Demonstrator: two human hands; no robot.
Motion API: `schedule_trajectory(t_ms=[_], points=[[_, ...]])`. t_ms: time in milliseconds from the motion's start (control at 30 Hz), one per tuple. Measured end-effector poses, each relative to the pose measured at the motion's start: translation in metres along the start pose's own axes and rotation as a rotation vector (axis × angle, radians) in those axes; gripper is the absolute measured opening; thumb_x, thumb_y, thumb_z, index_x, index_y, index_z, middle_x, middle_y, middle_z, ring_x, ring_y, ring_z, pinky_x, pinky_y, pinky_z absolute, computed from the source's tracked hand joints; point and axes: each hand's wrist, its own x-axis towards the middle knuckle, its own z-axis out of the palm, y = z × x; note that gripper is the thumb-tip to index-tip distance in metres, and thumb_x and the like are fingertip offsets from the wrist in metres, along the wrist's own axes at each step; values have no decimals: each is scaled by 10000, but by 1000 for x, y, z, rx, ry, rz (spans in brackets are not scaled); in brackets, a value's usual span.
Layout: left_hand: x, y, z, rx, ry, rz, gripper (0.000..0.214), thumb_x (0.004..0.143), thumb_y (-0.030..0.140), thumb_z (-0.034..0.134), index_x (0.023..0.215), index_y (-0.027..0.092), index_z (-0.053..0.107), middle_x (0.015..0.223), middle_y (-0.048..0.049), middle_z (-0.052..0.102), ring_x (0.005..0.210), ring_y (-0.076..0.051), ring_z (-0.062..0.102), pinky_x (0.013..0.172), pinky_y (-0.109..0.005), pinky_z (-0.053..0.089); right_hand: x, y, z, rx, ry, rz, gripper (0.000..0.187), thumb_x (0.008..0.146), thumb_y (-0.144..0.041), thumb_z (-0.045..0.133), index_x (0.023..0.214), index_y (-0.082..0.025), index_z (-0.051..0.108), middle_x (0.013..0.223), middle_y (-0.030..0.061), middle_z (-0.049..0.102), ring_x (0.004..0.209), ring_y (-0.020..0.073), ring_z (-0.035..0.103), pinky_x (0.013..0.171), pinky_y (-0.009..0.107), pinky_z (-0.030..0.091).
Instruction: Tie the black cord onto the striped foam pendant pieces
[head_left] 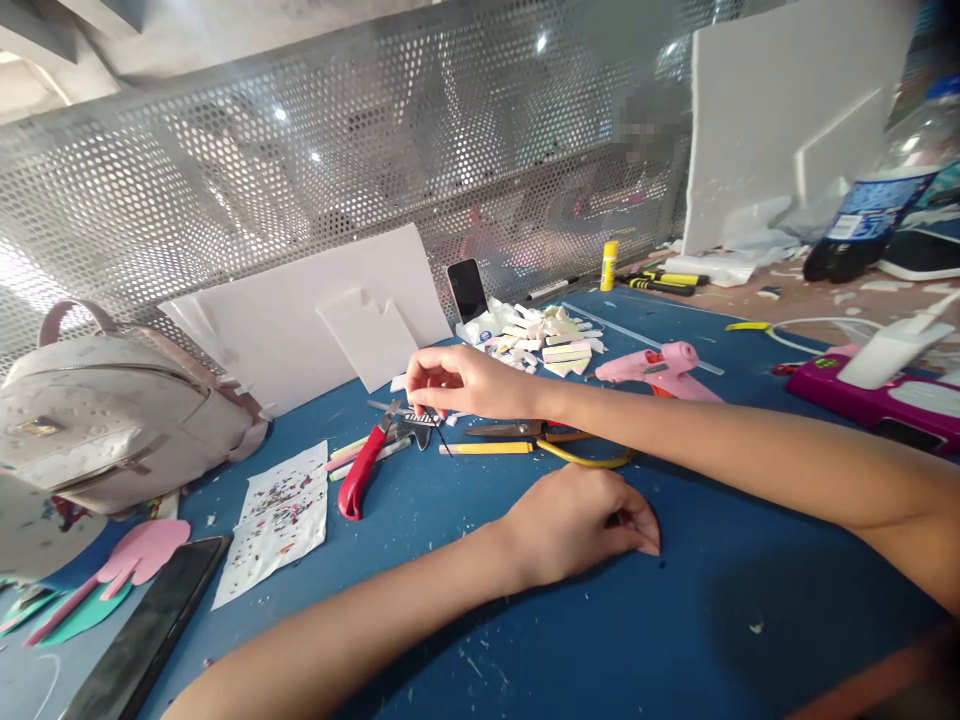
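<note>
Just past the middle of the bench (675, 620), the right hand (465, 380) has its thumb and fingertips pinched together on what looks like a thin dark strand (441, 432). The strand is too fine to name with certainty. It hangs from the fingertips down to the blue surface, right beside the jaw end of the red-handled cutter (364, 465) and just above a yellow stick (487, 448). The scissors (540, 432) lie under the right wrist.

Nearer the front edge, the left hand (585, 520) lies palm down with its fingers drawn together and pressed to the bench. I cannot tell whether anything sits under them.

As I judge it, the step in hand is a fine pick-up. Lifting so slight a piece calls for a steady fingertip pinch and a path clear of the cutter.

Farther out, a pink glue gun (660, 368) lies to the right of the right hand, and a heap of foam offcuts (551, 338) sits toward the back edge. White foam boards (300, 310) lean against the perforated screen. A handbag (112, 410) stands at the left edge, with a speckled paper (281, 515) lying just in front of it.
</note>
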Motion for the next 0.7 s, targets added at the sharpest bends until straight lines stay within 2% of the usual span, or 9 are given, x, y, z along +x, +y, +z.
schedule_trajectory(t_ms=[233,467,700], points=[[-1,3,3,-48,17,-45,98,891,201,700,907,138,773,929,-41,779,779,-136,674,671,-183,478,0,0,2,3,-2,32,55,931,-186,569,883,-170,546,799,7,634,651,107,549,633,253,455],[0,3,3,-74,-13,-56,103,877,218,719,915,142,776,945,-44,781,828,-145,696,720,-180,480,0,1,2,-3,-3,40,60,933,-191,568,882,-167,545,800,11,636,652,108,546,636,258,452],[-2,11,2,51,-18,-15,102,903,205,686,916,137,760,932,-56,762,854,-168,688,763,-209,506,-1,4,3,-10,-6,28,61,935,-203,575,892,-165,555,802,11,640,662,112,554,645,259,461]])
